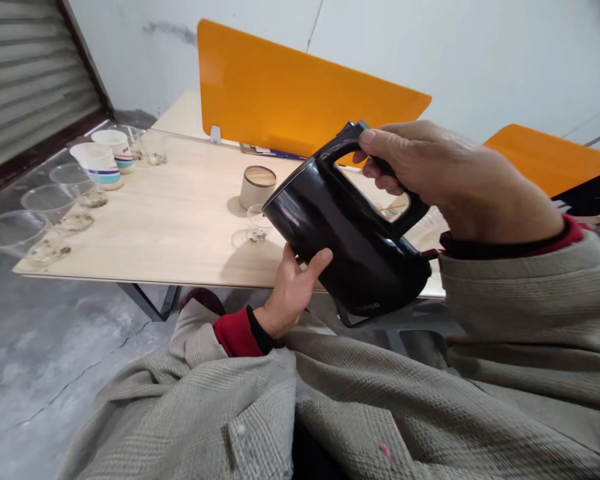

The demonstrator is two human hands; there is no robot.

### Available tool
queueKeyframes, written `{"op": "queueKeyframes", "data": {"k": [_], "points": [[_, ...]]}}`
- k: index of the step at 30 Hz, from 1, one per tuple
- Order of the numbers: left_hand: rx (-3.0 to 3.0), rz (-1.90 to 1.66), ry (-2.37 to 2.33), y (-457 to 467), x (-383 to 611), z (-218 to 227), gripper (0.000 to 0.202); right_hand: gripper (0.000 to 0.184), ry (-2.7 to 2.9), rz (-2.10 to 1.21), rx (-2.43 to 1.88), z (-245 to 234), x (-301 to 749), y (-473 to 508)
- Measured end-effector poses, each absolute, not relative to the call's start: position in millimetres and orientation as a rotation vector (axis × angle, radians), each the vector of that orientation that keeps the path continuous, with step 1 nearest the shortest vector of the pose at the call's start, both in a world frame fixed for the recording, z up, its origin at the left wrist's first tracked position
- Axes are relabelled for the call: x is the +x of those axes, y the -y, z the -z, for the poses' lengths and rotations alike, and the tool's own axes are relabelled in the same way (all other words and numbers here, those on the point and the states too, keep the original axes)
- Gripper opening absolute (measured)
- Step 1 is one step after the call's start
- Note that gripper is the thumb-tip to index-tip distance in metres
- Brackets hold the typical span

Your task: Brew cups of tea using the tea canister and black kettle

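My right hand (445,183) is wrapped round the handle of a black kettle (340,233), which is tilted with its mouth toward the left, over the table's front edge. My left hand (293,290) supports the kettle's body from below, thumb and fingers pressed against it. Just past the kettle's mouth a small clear glass (257,223) with some dark bits in its bottom stands on the wooden table (170,220). Behind the glass stands a round beige canister (257,187) with a wooden lid.
Two paper cups (105,157) and several clear plastic cups (55,207) with residue line the table's left edge. An orange divider panel (290,93) rises at the back, another at the right (545,157). Grey concrete floor lies to the left; a roller shutter fills the far left.
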State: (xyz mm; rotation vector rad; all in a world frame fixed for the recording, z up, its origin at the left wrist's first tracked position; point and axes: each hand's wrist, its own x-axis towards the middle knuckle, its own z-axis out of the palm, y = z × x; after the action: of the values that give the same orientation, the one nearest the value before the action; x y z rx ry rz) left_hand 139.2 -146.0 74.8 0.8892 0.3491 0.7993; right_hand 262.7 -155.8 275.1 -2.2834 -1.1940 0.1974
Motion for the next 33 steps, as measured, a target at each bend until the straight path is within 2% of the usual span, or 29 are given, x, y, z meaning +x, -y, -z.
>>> {"op": "queueKeyframes", "data": {"k": [10, 24, 33], "points": [[0.833, -0.759, -0.388, 145, 140, -78, 0.064, 0.037, 1.236, -0.208, -2.390, -279, 264, 139], [0.833, -0.762, -0.348, 142, 143, -75, 0.070, 0.051, 1.395, -0.013, -2.463, -278, 273, 123], [0.798, -0.739, -0.326, 140, 143, -80, 0.068, 0.037, 1.443, -0.001, -2.476, -276, 299, 112]]}}
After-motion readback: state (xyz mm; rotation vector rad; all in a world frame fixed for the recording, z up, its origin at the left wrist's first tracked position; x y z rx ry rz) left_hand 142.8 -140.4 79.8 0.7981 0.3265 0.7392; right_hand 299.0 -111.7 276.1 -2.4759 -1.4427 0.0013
